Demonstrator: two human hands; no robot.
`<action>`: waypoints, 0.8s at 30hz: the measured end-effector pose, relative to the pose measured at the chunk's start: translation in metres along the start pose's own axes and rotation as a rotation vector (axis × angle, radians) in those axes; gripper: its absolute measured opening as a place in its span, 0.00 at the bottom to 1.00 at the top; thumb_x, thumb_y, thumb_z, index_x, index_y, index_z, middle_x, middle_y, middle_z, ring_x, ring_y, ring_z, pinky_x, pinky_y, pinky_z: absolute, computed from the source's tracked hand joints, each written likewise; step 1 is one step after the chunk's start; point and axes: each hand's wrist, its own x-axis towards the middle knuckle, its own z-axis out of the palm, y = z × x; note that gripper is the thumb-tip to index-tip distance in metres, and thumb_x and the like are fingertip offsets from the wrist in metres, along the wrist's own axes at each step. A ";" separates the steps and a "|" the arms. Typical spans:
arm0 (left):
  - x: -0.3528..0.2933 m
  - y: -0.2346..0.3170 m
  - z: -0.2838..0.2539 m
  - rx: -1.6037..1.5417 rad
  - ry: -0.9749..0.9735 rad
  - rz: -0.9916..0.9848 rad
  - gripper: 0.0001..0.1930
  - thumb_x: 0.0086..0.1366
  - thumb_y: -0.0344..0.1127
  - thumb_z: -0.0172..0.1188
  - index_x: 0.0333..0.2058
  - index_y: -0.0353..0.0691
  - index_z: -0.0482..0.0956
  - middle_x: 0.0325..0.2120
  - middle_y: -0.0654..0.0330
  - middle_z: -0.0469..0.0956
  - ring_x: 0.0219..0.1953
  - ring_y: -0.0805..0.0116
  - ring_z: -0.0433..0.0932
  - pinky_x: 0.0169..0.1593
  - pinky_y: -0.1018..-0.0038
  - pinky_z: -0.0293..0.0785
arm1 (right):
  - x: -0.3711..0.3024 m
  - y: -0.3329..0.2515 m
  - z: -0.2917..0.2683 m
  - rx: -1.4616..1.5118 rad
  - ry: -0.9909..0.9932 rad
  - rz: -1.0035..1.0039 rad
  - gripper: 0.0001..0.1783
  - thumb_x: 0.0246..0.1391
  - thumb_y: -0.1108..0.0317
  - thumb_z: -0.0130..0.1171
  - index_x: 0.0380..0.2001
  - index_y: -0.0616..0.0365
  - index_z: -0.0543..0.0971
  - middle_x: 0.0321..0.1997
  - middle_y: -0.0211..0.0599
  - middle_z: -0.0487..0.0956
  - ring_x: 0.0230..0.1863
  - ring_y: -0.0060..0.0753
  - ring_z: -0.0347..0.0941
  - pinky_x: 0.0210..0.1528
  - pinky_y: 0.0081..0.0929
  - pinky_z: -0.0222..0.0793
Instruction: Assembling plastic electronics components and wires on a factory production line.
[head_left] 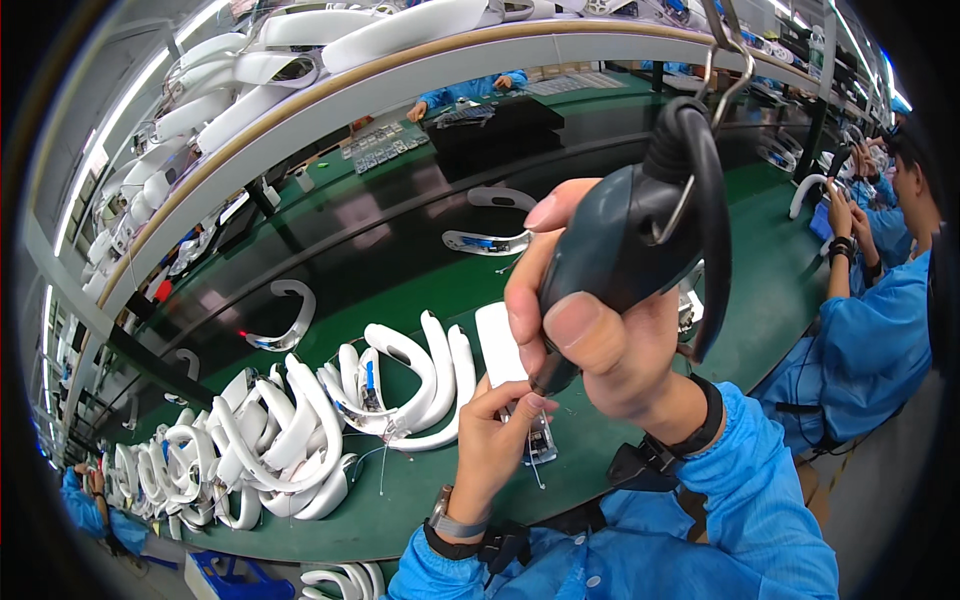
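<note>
My right hand (630,345) is wrapped around a dark electric screwdriver (620,235), its nose tilted down and to the left. A black cord leaves the top of the tool, where a metal hook (728,60) hangs beside it. Close to the nose, my left hand (490,435) has its thumb and fingers pinched together; what lies between them is too small to tell. Behind and below both hands is a white curved housing (497,335), its lower end (540,445) showing electronics and a thin wire. The screwdriver's tip is hidden by my fingers.
A heap of white curved housings (290,430) covers the green bench (420,500) on the left. Several more lie on the dark conveyor (370,255) beyond. An overhead shelf (400,70) bears white parts. A co-worker in a blue smock (870,330) sits at the right.
</note>
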 end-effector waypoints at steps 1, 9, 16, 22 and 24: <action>0.000 0.000 0.001 -0.010 -0.007 -0.007 0.10 0.68 0.30 0.60 0.38 0.25 0.80 0.39 0.58 0.72 0.37 0.69 0.83 0.38 0.78 0.80 | -0.001 0.000 0.000 0.011 0.005 0.013 0.37 0.54 0.50 0.67 0.53 0.64 0.63 0.25 0.39 0.76 0.18 0.23 0.71 0.21 0.18 0.69; 0.000 0.010 0.009 -0.266 -0.035 0.115 0.46 0.64 0.22 0.58 0.71 0.38 0.36 0.51 0.48 0.72 0.47 0.60 0.80 0.47 0.67 0.81 | 0.012 -0.011 -0.005 -0.025 -0.041 0.021 0.56 0.52 0.18 0.32 0.58 0.65 0.60 0.30 0.40 0.74 0.23 0.28 0.75 0.35 0.34 0.80; 0.000 0.006 0.007 -0.343 -0.082 -0.098 0.33 0.67 0.23 0.51 0.68 0.34 0.48 0.54 0.50 0.71 0.52 0.60 0.78 0.48 0.68 0.81 | 0.001 0.000 -0.002 0.176 -0.031 0.105 0.51 0.57 0.22 0.28 0.54 0.65 0.62 0.31 0.47 0.75 0.16 0.33 0.74 0.18 0.26 0.71; -0.002 0.006 0.009 -0.351 -0.074 -0.072 0.24 0.68 0.23 0.50 0.62 0.32 0.59 0.52 0.52 0.73 0.52 0.63 0.77 0.48 0.69 0.81 | -0.003 0.005 0.002 0.209 -0.009 0.073 0.51 0.56 0.20 0.31 0.54 0.64 0.62 0.32 0.52 0.76 0.15 0.35 0.73 0.16 0.26 0.68; -0.003 0.005 0.007 -0.351 -0.065 -0.077 0.23 0.69 0.24 0.50 0.62 0.32 0.59 0.52 0.52 0.73 0.52 0.63 0.77 0.48 0.69 0.81 | -0.004 0.007 0.004 0.166 -0.009 0.116 0.52 0.55 0.20 0.32 0.54 0.64 0.62 0.31 0.52 0.76 0.15 0.34 0.73 0.17 0.25 0.68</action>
